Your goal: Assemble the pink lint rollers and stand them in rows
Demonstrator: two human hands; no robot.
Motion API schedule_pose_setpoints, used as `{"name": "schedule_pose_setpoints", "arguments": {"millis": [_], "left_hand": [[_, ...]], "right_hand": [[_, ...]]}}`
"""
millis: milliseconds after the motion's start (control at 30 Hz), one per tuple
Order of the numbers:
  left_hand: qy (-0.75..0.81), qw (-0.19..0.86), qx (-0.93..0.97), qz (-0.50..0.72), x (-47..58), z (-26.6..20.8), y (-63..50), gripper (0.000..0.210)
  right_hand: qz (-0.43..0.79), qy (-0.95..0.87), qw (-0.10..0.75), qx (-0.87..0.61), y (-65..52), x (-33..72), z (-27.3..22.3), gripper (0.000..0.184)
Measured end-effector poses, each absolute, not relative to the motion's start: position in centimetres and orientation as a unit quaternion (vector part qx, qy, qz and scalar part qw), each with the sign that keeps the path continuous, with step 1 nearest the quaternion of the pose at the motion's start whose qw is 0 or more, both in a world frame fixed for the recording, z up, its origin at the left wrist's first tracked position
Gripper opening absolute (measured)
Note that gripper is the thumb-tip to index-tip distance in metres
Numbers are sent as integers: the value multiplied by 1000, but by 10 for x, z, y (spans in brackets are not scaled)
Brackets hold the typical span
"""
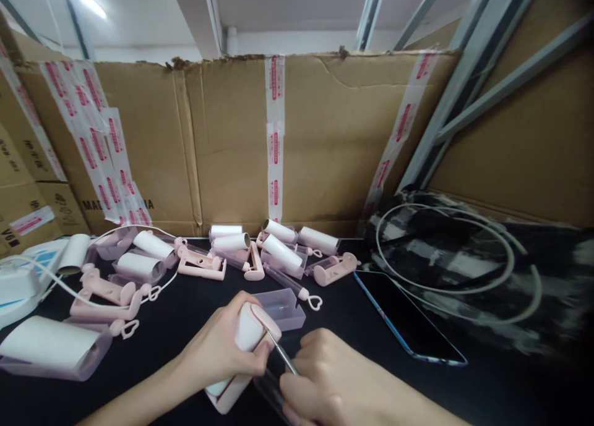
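Note:
My left hand [236, 339] is wrapped round a pale pink plastic roller holder [236, 392] with a white paper roll [247, 328] fitted in it, tilted up toward the right. In my closed right hand [320, 376] is a thin screwdriver-like metal rod [284, 355]; its far end meets the holder's rounded end piece, and its grip is hidden by the fingers. Just behind the held roller lies a translucent purple cover [285, 308]. Partly hidden under my right hand is a clear, tube-like part [270, 392].
Behind my hands lie several white rolls [283, 255], pink holders [336, 269] and heart-ended handles [314, 301]. A phone [408, 321] is at right, near a coiled white cable [510, 253] on a dark bundle. Cardboard [232, 141] walls the back; a white plug [18, 290] stands left.

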State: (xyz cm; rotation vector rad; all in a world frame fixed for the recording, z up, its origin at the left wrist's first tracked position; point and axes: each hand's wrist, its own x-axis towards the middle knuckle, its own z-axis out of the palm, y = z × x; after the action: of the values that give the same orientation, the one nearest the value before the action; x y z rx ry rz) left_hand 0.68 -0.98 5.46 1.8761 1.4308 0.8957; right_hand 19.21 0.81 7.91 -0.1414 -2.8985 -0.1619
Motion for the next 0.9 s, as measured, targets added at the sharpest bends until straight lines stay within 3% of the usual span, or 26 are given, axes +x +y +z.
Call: {"name": "schedule_pose_setpoints", "arguments": {"millis": [167,467,900], "left_hand": [[506,335,707,363,7,50,-12,31],[485,332,649,484,6,41,-10,21],[417,536,412,608,29,63,-10,28]], "right_hand": [[-99,-981,138,-93,7,188,74,14],[-201,-915,331,-112,0,171,49,28],[-249,-891,358,-127,21,179,57,32]]}}
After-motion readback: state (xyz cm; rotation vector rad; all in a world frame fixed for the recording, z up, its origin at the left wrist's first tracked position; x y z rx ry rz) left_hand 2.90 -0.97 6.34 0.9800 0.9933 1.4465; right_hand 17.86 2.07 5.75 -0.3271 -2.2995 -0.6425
